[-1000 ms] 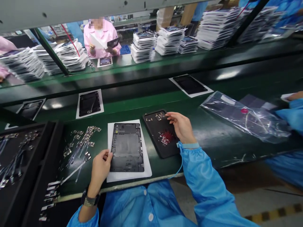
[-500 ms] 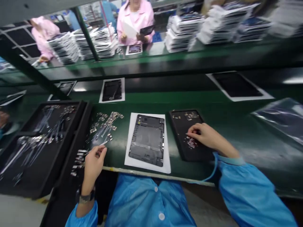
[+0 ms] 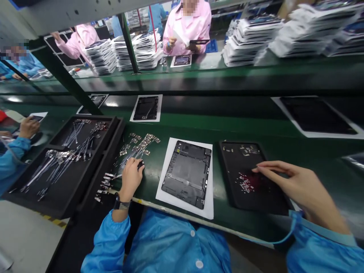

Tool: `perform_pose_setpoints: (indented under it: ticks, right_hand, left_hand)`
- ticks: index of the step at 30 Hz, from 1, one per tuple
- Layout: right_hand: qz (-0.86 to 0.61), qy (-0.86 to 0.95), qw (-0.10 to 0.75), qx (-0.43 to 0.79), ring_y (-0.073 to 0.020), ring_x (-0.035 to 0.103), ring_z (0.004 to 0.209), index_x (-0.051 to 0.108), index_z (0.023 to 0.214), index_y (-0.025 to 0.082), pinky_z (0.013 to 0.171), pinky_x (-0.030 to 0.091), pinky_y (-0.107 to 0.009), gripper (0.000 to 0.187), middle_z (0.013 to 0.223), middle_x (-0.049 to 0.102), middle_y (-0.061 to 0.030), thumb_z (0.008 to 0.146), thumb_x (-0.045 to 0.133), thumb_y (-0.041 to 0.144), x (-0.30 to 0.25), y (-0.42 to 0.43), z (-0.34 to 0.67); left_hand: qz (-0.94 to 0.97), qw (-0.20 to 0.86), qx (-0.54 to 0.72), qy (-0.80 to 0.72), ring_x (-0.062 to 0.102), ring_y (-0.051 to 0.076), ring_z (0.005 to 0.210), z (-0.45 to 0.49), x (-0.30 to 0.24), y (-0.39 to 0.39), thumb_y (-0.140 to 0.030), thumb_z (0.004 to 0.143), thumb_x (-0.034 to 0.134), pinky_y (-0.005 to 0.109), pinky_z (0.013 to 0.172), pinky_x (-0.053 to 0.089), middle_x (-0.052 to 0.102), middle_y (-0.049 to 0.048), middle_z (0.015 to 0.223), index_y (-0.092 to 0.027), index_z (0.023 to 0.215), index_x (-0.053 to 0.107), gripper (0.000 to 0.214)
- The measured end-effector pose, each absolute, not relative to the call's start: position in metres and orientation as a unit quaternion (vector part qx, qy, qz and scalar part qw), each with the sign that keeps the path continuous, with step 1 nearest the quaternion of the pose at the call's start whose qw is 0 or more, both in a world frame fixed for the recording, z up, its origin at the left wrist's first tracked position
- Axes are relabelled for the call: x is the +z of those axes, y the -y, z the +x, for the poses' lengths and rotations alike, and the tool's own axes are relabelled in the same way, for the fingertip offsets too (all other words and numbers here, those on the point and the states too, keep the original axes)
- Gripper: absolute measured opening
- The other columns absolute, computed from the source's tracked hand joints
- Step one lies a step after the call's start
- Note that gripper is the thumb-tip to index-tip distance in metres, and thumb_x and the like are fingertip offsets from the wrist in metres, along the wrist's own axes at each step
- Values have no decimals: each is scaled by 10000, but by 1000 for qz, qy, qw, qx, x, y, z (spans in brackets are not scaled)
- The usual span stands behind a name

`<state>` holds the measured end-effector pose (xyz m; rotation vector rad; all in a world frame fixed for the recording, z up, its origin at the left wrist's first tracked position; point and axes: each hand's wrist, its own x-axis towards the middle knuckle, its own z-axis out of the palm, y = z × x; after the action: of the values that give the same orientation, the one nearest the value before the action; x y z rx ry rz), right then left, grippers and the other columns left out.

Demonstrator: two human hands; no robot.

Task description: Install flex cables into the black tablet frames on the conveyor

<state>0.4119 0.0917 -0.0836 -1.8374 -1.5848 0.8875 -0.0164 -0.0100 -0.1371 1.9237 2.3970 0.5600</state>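
My left hand [image 3: 131, 177] is closed at the near end of a cluster of flat ribbon cables with small circuit boards [image 3: 145, 142]. A small dark bit shows at its fingertips, too little to name. Over the black foam tray [image 3: 231, 197] my right hand [image 3: 292, 182] pinches thumb and forefinger together; whatever lies between them is too small to make out. Left of those fingertips is a pile of tiny white and reddish pieces [image 3: 245, 184]. Between my hands, a black tablet housing [image 3: 186, 172] lies open side up on a white sheet [image 3: 209, 212].
On the left stands a divided black tray [image 3: 61, 204] of ribbon cables. More small boards [image 3: 105, 184] line its near right edge. Farther back, another housing [image 3: 146, 108] and a dark panel [image 3: 318, 115] lie on white sheets. A co-worker's hand [image 3: 28, 127] is at far left.
My left hand has moved forward to the ribbon cables, its fingers curling in. My right hand has drawn back rightward from the tiny pieces. The whole view has shifted.
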Motion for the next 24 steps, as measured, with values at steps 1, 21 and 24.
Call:
perform_pose_setpoints:
  ticks: [1, 21, 24]
  right_hand:
    - [-683, 592, 277, 327, -323, 701, 830, 696, 758, 204, 699, 535, -380, 406, 805, 761, -117, 548, 653, 549, -83, -92, 413]
    - [-685, 582, 244, 363, -323, 698, 764, 701, 708, 224, 633, 518, -374, 403, 764, 756, -96, 493, 649, 561, -100, -101, 411]
    - [-678, 578, 270, 365, -325, 699, 783, 709, 691, 219, 643, 514, -368, 382, 754, 758, -94, 494, 670, 543, -98, -102, 407]
  left_hand:
    - [624, 6, 180, -761, 622, 271, 940, -18, -138, 9, -174, 877, 589, 382, 849, 504, 650, 105, 960, -149, 1041, 666, 183]
    - [612, -16, 201, -765, 585, 281, 1022, -25, -124, -13, -184, 856, 620, 409, 920, 485, 649, 92, 1025, -191, 1032, 641, 177]
    - [630, 34, 219, -745, 577, 254, 1054, -13, -118, -49, -164, 870, 596, 387, 971, 454, 649, 84, 1068, -195, 1033, 649, 174]
